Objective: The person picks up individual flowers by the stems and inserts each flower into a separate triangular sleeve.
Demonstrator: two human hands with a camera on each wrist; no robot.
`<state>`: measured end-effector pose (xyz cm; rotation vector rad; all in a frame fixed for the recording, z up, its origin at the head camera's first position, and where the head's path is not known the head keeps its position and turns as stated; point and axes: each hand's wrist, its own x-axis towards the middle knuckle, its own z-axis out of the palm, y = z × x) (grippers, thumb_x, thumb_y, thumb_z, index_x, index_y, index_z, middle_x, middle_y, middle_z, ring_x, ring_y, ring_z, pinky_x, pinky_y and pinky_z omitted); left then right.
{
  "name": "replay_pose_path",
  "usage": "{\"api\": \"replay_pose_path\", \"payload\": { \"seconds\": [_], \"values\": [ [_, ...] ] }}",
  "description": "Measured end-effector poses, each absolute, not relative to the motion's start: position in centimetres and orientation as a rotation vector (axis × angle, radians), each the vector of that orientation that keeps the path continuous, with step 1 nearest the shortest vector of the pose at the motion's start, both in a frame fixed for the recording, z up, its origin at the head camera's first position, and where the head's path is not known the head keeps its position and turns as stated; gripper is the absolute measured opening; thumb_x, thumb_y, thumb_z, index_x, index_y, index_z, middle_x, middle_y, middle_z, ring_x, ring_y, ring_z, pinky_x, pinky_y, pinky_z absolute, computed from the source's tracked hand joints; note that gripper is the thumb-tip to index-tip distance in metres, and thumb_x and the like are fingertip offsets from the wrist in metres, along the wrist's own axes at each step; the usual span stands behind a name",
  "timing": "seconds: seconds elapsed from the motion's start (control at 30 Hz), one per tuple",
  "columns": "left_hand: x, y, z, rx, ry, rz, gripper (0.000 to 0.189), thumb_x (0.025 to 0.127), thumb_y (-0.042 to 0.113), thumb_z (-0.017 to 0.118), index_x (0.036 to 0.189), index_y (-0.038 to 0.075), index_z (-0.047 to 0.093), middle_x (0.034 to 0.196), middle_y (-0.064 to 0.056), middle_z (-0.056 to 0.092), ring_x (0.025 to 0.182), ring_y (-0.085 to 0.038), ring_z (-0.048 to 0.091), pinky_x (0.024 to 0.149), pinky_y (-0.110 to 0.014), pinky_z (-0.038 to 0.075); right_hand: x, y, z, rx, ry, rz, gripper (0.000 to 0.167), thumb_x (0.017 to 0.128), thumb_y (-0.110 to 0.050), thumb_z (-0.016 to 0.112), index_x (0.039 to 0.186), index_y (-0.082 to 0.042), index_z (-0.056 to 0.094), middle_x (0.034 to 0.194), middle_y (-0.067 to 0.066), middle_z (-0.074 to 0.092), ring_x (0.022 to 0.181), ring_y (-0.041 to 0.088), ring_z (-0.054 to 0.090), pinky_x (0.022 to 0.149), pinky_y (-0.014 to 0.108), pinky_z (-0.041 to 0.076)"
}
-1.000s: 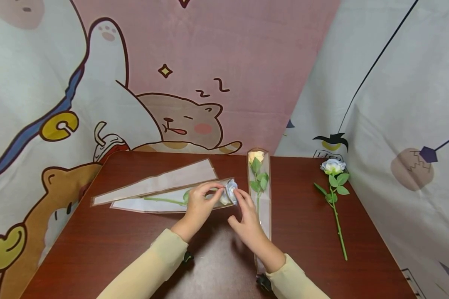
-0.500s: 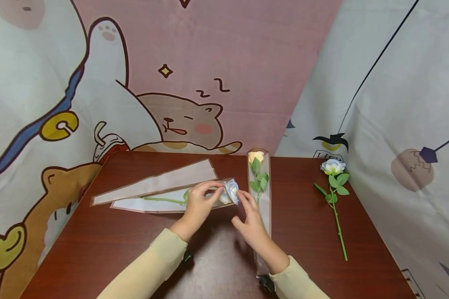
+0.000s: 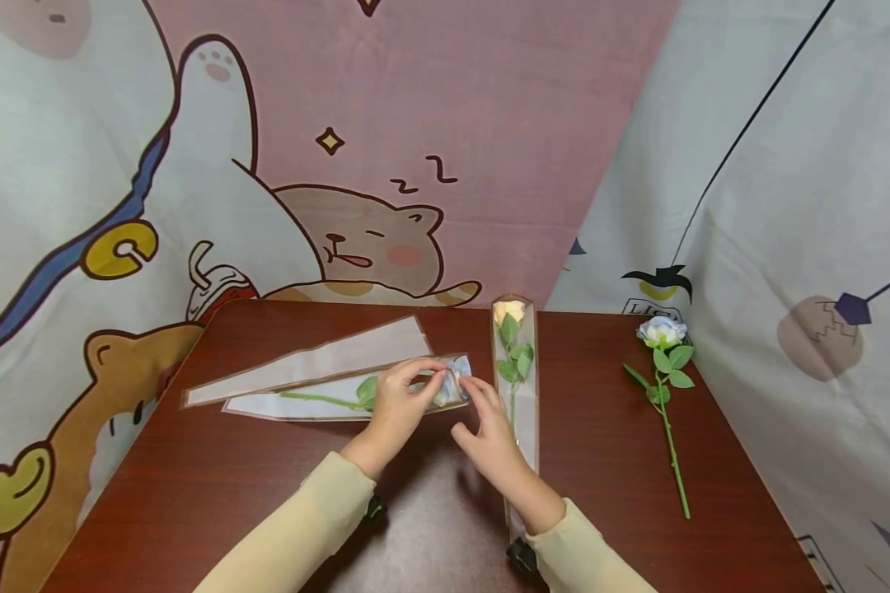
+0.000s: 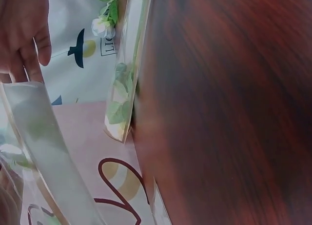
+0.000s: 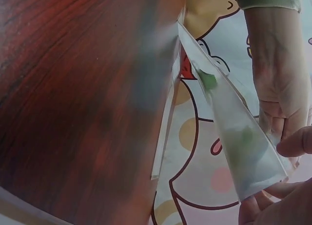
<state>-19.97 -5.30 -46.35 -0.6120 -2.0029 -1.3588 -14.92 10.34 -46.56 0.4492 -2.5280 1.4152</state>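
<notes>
A pale blue rose [image 3: 461, 365] lies in a clear flower sleeve [image 3: 267, 408] with a white back, its green stem pointing left. My left hand [image 3: 395, 403] pinches the sleeve's edge near its wide mouth. At that mouth, the fingers of my right hand [image 3: 495, 432] touch the rose head, the thumb held apart. In the right wrist view the sleeve [image 5: 226, 110] slants, with the petals and leaves blurred through its film. The left wrist view shows the right hand's [image 4: 22, 32] fingertips at the sleeve's end [image 4: 61, 156].
Behind, a flat sleeve [image 3: 341, 358] without a flower lies on the brown table [image 3: 215, 494]. To the right is a sleeve with a cream rose [image 3: 509, 311]; its lower part runs behind my right wrist. A loose blue-white rose [image 3: 662, 332] lies at the far right.
The blue rose's head has moved left, deeper into the sleeve. My right hand drew slightly right, then came back left to the mouth. The left hand has kept its place.
</notes>
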Motion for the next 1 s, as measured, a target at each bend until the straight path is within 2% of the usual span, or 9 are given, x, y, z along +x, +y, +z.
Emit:
{"api": "replay_pose_path", "payload": {
  "seconds": [0.27,0.37,0.47,0.57,0.67,0.77,1.0],
  "values": [
    [-20.0,-5.2,-46.4,-0.627,-2.0,-1.355,0.006,0.083,0.009,0.072,0.09,0.009,0.074,0.09,-0.003,0.073,0.083,-0.016,0.069,0.071,-0.029,0.058,-15.1,10.2,-46.6,0.444,-2.538,1.409,0.063,0.071,-0.006,0.059,0.133,-0.002,0.05,0.134,0.015,0.047,0.122,0.034,0.042,0.095,0.053,0.041],
    [-20.0,-5.4,-46.3,-0.626,-2.002,-1.349,0.006,0.083,0.008,0.072,0.089,0.008,0.073,0.089,-0.003,0.073,0.083,-0.016,0.069,0.07,-0.029,0.058,-15.1,10.4,-46.7,0.388,-2.481,1.451,0.056,0.072,-0.005,0.062,0.127,-0.003,0.053,0.131,0.015,0.046,0.12,0.033,0.042,0.095,0.052,0.041],
    [-20.0,-5.4,-46.3,-0.624,-2.01,-1.34,0.006,0.083,0.009,0.072,0.089,0.009,0.074,0.089,-0.003,0.073,0.082,-0.015,0.069,0.07,-0.028,0.058,-15.1,10.7,-46.6,0.267,-2.408,1.506,0.039,0.075,-0.007,0.067,0.113,-0.004,0.056,0.117,0.012,0.048,0.108,0.029,0.047,0.087,0.043,0.044],
    [-20.1,-5.5,-46.3,-0.614,-2.013,-1.331,0.006,0.083,0.01,0.072,0.089,0.009,0.074,0.088,-0.002,0.073,0.081,-0.015,0.069,0.07,-0.028,0.058,-15.2,11.1,-46.6,0.163,-2.37,1.541,0.018,0.078,-0.009,0.07,0.093,-0.007,0.061,0.095,0.007,0.053,0.086,0.021,0.051,0.071,0.029,0.045],
    [-20.1,-5.6,-46.3,-0.604,-2.01,-1.324,0.006,0.082,0.009,0.072,0.088,0.01,0.074,0.087,-0.003,0.073,0.08,-0.015,0.069,0.069,-0.029,0.058,-15.3,11.4,-46.6,0.149,-2.39,1.561,0.004,0.082,-0.011,0.07,0.081,-0.009,0.067,0.076,0.002,0.058,0.066,0.013,0.05,0.057,0.02,0.042],
    [-20.0,-5.7,-46.3,-0.6,-2.018,-1.329,0.006,0.082,0.008,0.072,0.088,0.009,0.074,0.088,-0.003,0.073,0.081,-0.015,0.069,0.069,-0.029,0.058,-15.4,11.5,-46.8,0.153,-2.43,1.555,0.008,0.083,-0.017,0.071,0.079,-0.01,0.072,0.068,-0.001,0.061,0.058,0.007,0.049,0.052,0.019,0.042],
    [-19.7,-5.4,-46.3,-0.619,-2.047,-1.335,0.007,0.084,0.01,0.071,0.09,0.008,0.074,0.091,-0.004,0.073,0.083,-0.014,0.068,0.07,-0.028,0.058,-16.0,11.3,-47.3,0.167,-2.405,1.563,0.011,0.084,-0.019,0.071,0.079,-0.01,0.073,0.068,0.0,0.062,0.057,0.006,0.048,0.051,0.02,0.042]
  ]
}}
